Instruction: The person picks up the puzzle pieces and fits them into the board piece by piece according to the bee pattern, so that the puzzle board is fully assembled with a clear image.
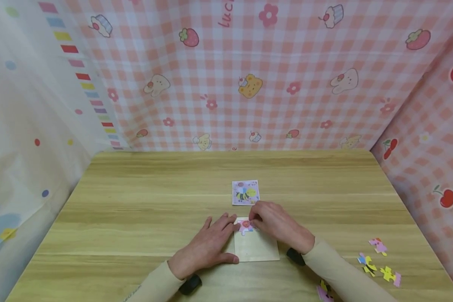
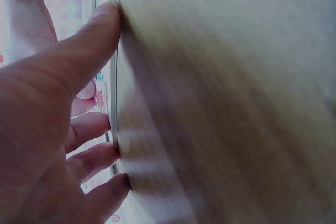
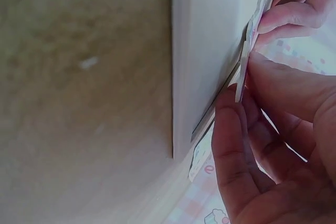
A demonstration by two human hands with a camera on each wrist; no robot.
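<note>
A pale square puzzle tray point(image 1: 256, 247) lies on the table before me. Inside its top left corner is a jigsaw piece point(image 1: 245, 225) with a red round print. My left hand point(image 1: 208, 243) rests along the tray's left side with fingers extended, fingertips beside that piece and thumb at the lower left corner. At the tray's top, my right hand point(image 1: 277, 224) pinches another thin puzzle piece point(image 3: 242, 72) between thumb and fingers, its edge against the first piece. The right fingers hide most of its print in the head view.
A square picture card point(image 1: 245, 193) with a bee lies just beyond the tray. Several loose puzzle pieces point(image 1: 369, 264) are scattered at the right of the wooden table point(image 1: 136, 188), and one more point(image 1: 324, 291) is partly behind the right sleeve. Patterned curtains point(image 1: 226, 84) enclose the table.
</note>
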